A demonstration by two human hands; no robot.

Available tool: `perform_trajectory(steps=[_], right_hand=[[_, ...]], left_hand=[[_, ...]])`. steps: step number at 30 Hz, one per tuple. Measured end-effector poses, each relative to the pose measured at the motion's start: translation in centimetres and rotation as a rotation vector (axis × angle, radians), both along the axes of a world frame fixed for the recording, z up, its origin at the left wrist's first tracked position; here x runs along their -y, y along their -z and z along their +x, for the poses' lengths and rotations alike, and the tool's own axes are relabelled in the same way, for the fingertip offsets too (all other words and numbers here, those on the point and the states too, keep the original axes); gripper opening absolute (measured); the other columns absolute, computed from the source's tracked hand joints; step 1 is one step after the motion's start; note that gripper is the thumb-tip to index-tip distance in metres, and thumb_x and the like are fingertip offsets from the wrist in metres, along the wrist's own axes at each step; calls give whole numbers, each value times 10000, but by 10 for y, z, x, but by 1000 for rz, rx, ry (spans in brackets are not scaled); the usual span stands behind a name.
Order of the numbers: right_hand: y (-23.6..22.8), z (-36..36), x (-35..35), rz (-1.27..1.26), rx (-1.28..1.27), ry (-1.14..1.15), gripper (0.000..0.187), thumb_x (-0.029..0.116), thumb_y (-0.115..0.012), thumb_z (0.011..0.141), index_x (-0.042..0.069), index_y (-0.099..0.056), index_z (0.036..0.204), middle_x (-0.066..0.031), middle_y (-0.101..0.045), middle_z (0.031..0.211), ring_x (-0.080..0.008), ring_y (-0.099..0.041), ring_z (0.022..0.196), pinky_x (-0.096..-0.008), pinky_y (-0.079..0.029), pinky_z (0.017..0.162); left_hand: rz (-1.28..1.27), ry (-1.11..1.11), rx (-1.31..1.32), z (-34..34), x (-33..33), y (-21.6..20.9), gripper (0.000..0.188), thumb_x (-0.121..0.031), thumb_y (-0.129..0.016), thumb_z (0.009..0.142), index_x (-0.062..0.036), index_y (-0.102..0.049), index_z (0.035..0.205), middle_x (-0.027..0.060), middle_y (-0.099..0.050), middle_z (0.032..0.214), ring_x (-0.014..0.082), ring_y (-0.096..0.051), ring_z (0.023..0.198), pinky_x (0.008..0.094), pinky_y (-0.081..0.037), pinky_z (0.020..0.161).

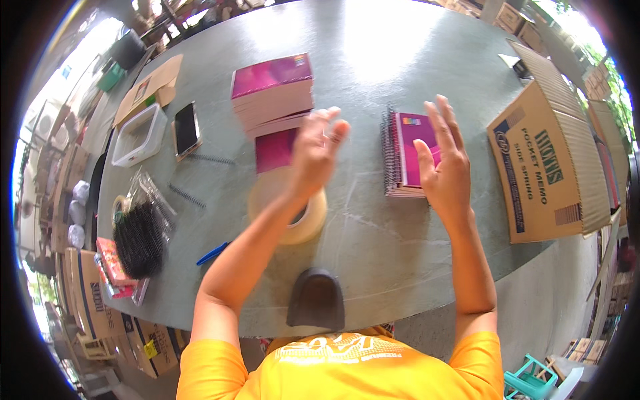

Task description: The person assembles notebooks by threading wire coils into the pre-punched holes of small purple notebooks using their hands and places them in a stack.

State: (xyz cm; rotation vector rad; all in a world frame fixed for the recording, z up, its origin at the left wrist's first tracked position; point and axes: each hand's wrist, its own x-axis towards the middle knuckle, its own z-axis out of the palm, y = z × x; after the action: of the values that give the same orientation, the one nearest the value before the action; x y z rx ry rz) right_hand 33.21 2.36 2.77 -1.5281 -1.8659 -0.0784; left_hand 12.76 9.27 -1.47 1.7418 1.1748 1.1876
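Observation:
My right hand (pixel 448 170) is raised over the right side of a small stack of spiral notebooks (pixel 405 150) with purple covers. Its fingers are stretched and nothing shows in them; whether it touches the stack I cannot tell. My left hand (pixel 316 157), slightly blurred, hovers beside a taller stack of purple-covered notepads (pixel 272 83), its fingers apart and holding nothing visible. Partly behind this hand lies another purple cover (pixel 272 152). Below it, a wide roll of tape (pixel 308 230) lies flat on the table, partly hidden by my left forearm.
A cardboard box (pixel 533 167) stands at the right edge of the grey table (pixel 373 267). Leftward are a phone (pixel 187 130), a clear plastic tub (pixel 140 137), loose black coils (pixel 187 195), a bundle of black coils (pixel 139 240) and a blue pen (pixel 213 253). A dark rounded object (pixel 316 300) sits at the near edge.

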Motion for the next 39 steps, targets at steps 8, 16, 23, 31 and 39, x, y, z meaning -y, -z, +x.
perform_trajectory(steps=[8,16,23,31,39], right_hand=[[64,-107,-73,-32,421,-517,350,70,-561,841,61,-585,1191,-101,-538,1292,-243,-452,1255,-368,-346,1061],[48,-101,-66,-337,221,-507,402,34,-629,796,14,-557,1190,-144,-562,1251,-283,-511,1192,-367,-415,1013],[53,-93,-76,-326,305,-521,376,-34,-560,806,16,-568,1178,-188,-604,1159,-316,-607,1044,-394,-492,910],[-6,-93,-76,-192,-146,-503,330,-67,-495,830,47,-617,1115,-166,-684,954,-270,-681,840,-359,-538,767],[-3,-117,-41,-331,-10,-651,365,-5,-559,751,71,-608,1104,-135,-656,903,-289,-632,802,-385,-512,744]], left_hand=[[196,-364,-675,-199,-31,5,209,-197,-630,861,-114,-682,1046,112,-674,976,224,-640,856,322,-492,779],[292,-248,-956,-221,-16,56,196,-240,-687,790,-184,-666,977,40,-607,1125,247,-477,1158,431,-320,998],[705,-360,-288,-201,-1,-21,188,-69,-680,812,-81,-641,996,62,-647,905,153,-623,814,298,-481,755],[-127,30,40,-212,58,-44,219,-216,-609,907,-47,-610,1047,49,-642,909,106,-589,763,241,-473,641],[-249,186,424,-219,86,-11,258,-261,-570,924,-35,-602,1046,86,-643,948,144,-597,803,279,-484,704]])
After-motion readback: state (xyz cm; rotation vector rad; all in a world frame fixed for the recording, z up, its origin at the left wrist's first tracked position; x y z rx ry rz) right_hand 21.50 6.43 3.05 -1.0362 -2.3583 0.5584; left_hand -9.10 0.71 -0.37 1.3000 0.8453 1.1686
